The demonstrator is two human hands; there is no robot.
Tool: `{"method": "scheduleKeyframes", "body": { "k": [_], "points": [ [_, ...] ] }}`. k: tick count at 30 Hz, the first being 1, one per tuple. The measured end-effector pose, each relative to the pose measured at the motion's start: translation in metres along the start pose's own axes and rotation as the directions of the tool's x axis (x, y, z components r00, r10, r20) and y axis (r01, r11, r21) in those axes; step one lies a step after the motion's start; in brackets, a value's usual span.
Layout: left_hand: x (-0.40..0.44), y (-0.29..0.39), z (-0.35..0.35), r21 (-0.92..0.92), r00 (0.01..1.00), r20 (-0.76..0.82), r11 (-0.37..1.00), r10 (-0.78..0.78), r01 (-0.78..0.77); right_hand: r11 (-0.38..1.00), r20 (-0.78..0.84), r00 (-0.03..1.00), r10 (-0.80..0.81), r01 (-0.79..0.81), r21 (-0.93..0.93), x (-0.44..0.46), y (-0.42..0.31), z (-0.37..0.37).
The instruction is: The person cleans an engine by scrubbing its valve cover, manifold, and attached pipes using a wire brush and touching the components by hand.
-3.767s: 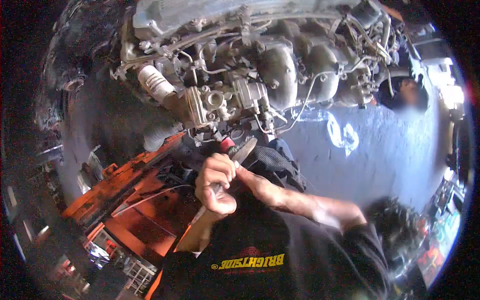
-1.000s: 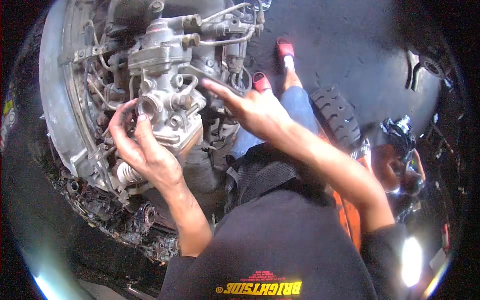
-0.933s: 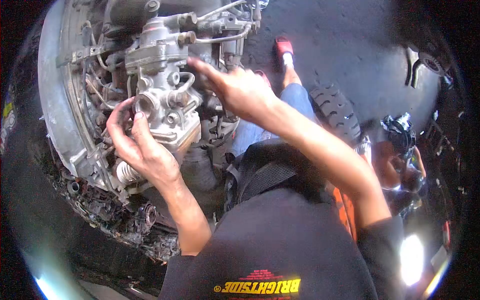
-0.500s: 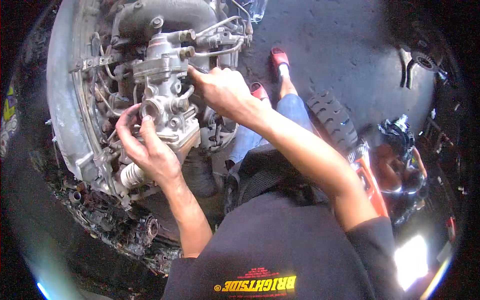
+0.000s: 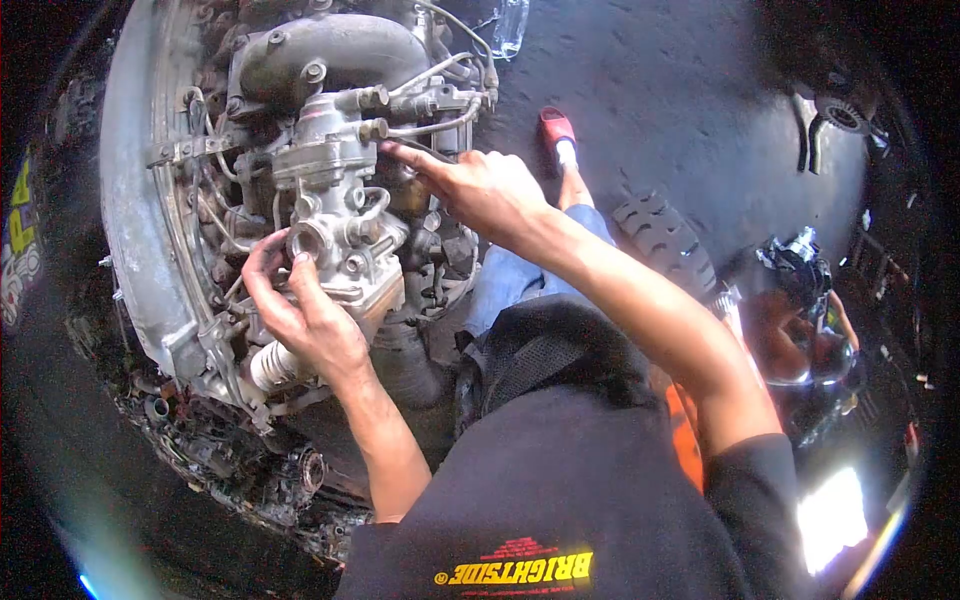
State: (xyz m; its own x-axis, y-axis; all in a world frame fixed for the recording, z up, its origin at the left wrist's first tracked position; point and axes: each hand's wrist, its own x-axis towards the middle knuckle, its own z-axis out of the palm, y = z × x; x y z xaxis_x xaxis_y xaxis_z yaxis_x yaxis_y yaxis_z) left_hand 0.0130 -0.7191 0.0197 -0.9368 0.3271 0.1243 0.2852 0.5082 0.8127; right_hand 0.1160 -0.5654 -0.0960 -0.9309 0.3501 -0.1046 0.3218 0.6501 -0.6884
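A grey cast-metal housing (image 5: 330, 165) with round ports stands upright on a large engine (image 5: 250, 130) at the left. My left hand (image 5: 315, 325) is curved round the open round port (image 5: 310, 238) at the housing's lower end, thumb on its rim and fingers at its far side. On the right side of the housing, the index finger of my right hand (image 5: 490, 190) is stretched out, its tip touching or very close to the metal just below a brass-coloured fitting (image 5: 373, 129). The other fingers of that hand are partly bent, and nothing shows in them.
Thin metal pipes (image 5: 435, 128) run right from the housing. A ribbed pipe (image 5: 275, 367) lies below my left hand. Greasy engine parts (image 5: 250, 460) lie at lower left. A tyre (image 5: 665, 235) and an orange object (image 5: 685, 435) are at the right. A red slipper (image 5: 556, 125) is on my foot.
My right hand has moved slightly right and down, and its index finger is now stretched out instead of bent in. My left hand stays at the port. The view has shifted slightly.
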Motion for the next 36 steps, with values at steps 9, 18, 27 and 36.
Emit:
{"method": "scheduleKeyframes", "body": {
  "k": [9, 18, 27, 36],
  "points": [
    [-0.003, -0.002, -0.003, 0.089, 0.999, -0.036, 0.996, 0.006, -0.003, 0.957, 0.376, 0.927, 0.002, 0.107, -0.270, -0.027, 0.032, -0.087],
    [0.000, 0.000, -0.003, 0.143, 0.998, -0.062, 0.990, 0.010, -0.001, 0.970, 0.305, 0.952, -0.015, 0.088, -0.227, -0.044, 0.045, -0.110],
    [0.000, 0.002, -0.003, 0.235, 0.996, -0.079, 0.972, 0.029, -0.009, 0.983, 0.179, 0.967, 0.181, -0.173, -0.062, -0.066, 0.050, -0.171],
    [0.000, 0.006, -0.005, 0.265, 0.998, -0.057, 0.964, -0.011, 0.026, 0.987, 0.312, 0.945, 0.102, -0.056, -0.151, -0.036, 0.059, -0.145]
  ]
}}
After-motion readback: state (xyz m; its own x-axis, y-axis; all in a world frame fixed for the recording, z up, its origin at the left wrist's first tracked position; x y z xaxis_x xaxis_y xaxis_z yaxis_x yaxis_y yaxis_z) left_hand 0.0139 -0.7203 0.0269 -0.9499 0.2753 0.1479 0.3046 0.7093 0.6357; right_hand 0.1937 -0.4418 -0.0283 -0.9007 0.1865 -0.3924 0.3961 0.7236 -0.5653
